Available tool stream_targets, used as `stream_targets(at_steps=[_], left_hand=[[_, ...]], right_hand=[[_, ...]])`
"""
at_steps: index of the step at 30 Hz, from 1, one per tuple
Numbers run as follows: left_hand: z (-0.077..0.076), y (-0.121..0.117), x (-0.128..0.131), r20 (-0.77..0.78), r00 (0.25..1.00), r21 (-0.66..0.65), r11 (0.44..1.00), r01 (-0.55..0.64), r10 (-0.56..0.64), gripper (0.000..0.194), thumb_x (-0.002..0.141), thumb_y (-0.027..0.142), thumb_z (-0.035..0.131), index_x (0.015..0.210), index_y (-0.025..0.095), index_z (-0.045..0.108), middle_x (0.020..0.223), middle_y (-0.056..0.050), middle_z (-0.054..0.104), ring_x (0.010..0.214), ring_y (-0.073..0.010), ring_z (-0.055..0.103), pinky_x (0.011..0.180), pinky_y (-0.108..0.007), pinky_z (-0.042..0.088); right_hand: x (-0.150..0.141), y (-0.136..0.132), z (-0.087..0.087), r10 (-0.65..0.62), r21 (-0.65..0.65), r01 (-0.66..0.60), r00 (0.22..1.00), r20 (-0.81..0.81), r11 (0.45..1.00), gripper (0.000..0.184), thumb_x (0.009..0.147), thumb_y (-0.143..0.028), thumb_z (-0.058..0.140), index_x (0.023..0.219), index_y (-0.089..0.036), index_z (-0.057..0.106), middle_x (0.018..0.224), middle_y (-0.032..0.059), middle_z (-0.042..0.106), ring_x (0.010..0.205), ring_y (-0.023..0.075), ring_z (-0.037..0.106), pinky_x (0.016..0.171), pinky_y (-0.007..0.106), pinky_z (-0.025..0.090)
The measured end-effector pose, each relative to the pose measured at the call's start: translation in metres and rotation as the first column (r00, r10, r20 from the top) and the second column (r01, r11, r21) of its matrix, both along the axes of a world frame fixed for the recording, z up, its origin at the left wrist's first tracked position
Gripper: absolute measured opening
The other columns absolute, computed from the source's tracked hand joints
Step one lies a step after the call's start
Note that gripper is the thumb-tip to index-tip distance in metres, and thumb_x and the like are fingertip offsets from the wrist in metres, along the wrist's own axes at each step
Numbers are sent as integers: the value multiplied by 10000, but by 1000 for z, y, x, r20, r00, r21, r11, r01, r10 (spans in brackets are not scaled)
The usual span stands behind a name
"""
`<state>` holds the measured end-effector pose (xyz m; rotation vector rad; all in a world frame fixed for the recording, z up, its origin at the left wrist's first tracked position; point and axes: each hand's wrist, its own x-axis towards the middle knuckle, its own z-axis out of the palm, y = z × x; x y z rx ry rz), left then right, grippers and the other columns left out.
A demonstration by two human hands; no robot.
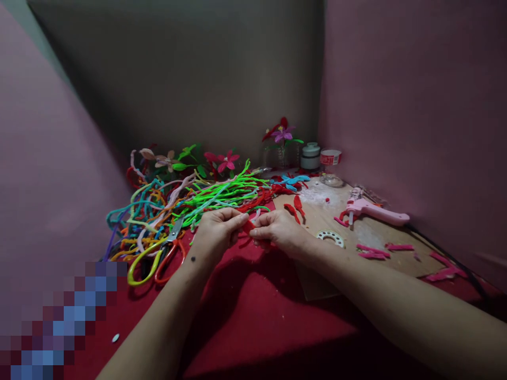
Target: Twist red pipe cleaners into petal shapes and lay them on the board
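Observation:
My left hand (219, 231) and my right hand (281, 230) meet over the red cloth, thumbs and fingertips closed. Between them they pinch a short red pipe cleaner piece (249, 227), mostly hidden by the fingers. Just behind the hands spreads a heap of green pipe cleaners (214, 198), with red pipe cleaners (259, 199) at its right end. Left of my left wrist lie scissors (144, 264) with yellow and red handles. Two red petal shapes (299, 207) rest on the board, beyond my right hand.
A pink glue gun (376, 211) lies on the wooden board (400, 266), its cord running right. Near it are pink strips (372, 252) and a white ring with holes (330, 238). Pipe cleaner flowers (282, 134) and a grey jar (310, 157) stand at the back, against the walls.

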<state>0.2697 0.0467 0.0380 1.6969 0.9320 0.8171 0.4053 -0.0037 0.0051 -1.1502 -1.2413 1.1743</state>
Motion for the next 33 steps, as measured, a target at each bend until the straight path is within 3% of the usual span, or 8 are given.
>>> stream_targets(at_steps=[3, 7, 11, 15, 18, 24, 26, 33], left_hand=[[0, -3, 1, -34, 997, 176, 983, -59, 66, 176, 705, 289, 600, 619, 136, 612, 430, 34, 509, 371, -60, 397, 366, -182, 287], [-4, -5, 4, -8, 993, 399, 911, -107, 120, 133, 707, 236, 592, 623, 145, 639, 577, 13, 605, 529, -76, 504, 495, -176, 385], [-3, -3, 2, 5, 997, 233, 970, -72, 73, 168, 713, 271, 593, 617, 135, 616, 478, 33, 530, 428, -55, 422, 412, -173, 317], [3, 1, -3, 25, 996, 64, 995, 78, -80, 191, 712, 319, 602, 674, 132, 608, 446, 42, 493, 378, -53, 383, 371, -180, 271], [0, 0, -1, 68, 992, 43, 994, 101, -104, 161, 666, 281, 638, 669, 127, 594, 488, 24, 538, 391, -71, 430, 387, -198, 317], [-11, -1, 7, 111, 990, 167, 980, -106, 88, 165, 664, 288, 632, 626, 145, 560, 472, 49, 500, 421, -61, 411, 429, -188, 337], [-10, 1, 6, 80, 996, 174, 983, -63, 50, 177, 667, 294, 637, 617, 141, 564, 488, 49, 498, 430, -52, 395, 425, -180, 316], [-6, 1, 1, 213, 969, -90, 985, 146, -124, 185, 709, 330, 609, 725, 150, 569, 463, 61, 462, 346, -33, 319, 359, -180, 197]], right_hand=[[0, -1, 3, 10, 10, -10, 1000, -9, 1000, 163, 644, -200, 572, 505, -139, 512, 417, -35, 472, 360, 48, 355, 380, 203, 235], [1, -2, 5, -13, 45, 10, 998, 55, 999, 156, 648, -186, 563, 506, -136, 521, 428, -34, 482, 377, 47, 369, 390, 200, 242], [1, -2, 6, 0, 36, -2, 999, 54, 999, 159, 653, -179, 554, 504, -137, 516, 427, -38, 472, 379, 48, 369, 401, 202, 253], [1, -3, 5, -6, 32, 6, 1000, -11, 999, 178, 650, -189, 563, 492, -141, 495, 420, -41, 460, 376, 45, 349, 401, 206, 234], [0, -3, 4, 2, 50, -1, 1000, -20, 999, 161, 653, -197, 559, 510, -136, 515, 431, -39, 464, 385, 45, 348, 404, 207, 229], [-2, -4, 5, -43, 106, 33, 995, 87, 994, 165, 680, -200, 527, 529, -133, 535, 448, -34, 470, 412, 49, 370, 416, 198, 252], [-2, -4, 5, -49, 117, 38, 994, 98, 992, 165, 680, -202, 529, 530, -135, 534, 451, -33, 473, 415, 52, 374, 420, 200, 260], [2, -1, 4, 9, 52, -14, 996, 89, 999, 124, 660, -204, 546, 563, -129, 562, 492, -2, 536, 428, 65, 421, 433, 204, 293]])
